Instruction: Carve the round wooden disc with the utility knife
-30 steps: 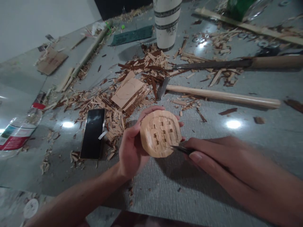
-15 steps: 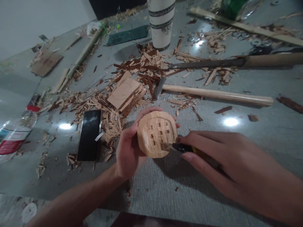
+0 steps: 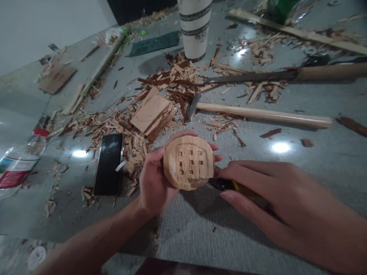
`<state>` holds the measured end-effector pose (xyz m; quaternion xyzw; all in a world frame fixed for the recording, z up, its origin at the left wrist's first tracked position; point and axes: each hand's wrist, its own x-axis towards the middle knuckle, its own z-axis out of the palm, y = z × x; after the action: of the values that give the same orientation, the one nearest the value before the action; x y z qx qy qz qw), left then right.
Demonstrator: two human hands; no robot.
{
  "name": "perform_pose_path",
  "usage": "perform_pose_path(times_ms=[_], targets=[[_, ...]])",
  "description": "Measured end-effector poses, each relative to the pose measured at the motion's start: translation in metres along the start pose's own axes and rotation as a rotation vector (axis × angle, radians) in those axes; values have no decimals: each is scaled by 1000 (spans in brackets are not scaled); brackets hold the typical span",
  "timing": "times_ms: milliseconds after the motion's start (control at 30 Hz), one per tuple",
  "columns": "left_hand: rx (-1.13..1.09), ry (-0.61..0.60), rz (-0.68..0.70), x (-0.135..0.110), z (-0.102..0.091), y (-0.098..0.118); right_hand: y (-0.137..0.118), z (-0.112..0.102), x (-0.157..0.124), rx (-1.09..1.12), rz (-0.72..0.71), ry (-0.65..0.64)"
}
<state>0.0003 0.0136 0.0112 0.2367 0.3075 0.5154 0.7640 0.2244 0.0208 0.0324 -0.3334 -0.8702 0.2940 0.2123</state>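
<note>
My left hand point(image 3: 153, 181) grips a round carved wooden piece point(image 3: 188, 162) from behind, its face cut with a grid of small square notches. My right hand point(image 3: 258, 191) is closed on a small knife point(image 3: 222, 184) with a dark and yellow handle. The blade tip meets the lower right edge of the wooden piece. Both hands hover just above the grey table point(image 3: 200, 229).
A black phone point(image 3: 108, 163) lies left of my hands among wood shavings point(image 3: 126, 126). A flat wood offcut point(image 3: 149, 111), a hammer point(image 3: 258, 113), a long chisel point(image 3: 286, 75) and a paper cup point(image 3: 195, 28) lie beyond. A plastic bottle point(image 3: 17, 166) rests at far left.
My left hand has turned the wooden piece slightly and shifted it left. My right hand with the knife has slid in closer under its lower right edge.
</note>
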Motion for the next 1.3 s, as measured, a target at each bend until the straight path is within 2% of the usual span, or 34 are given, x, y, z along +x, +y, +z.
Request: perform_pose_path(times_ms=[100,333,467,633,733,1067,1300], targets=[[-2,-12,-11,0,0,0,1,0,1,0,10,-13],[77,104,-18,-2,-4,-4,3,2,1,-37,23,-48],[48,116,-21,1,-4,-3,9,2,1,-72,11,-57],[-16,63,-29,5,-3,0,27,3,4,-68,-140,-208],[-13,19,-5,6,-6,-2,35,5,7,-75,-190,-253],[30,-165,90,6,-14,-3,35,4,14,-204,-218,-301],[131,-185,128,6,-16,-2,27,4,16,-280,-192,-297]])
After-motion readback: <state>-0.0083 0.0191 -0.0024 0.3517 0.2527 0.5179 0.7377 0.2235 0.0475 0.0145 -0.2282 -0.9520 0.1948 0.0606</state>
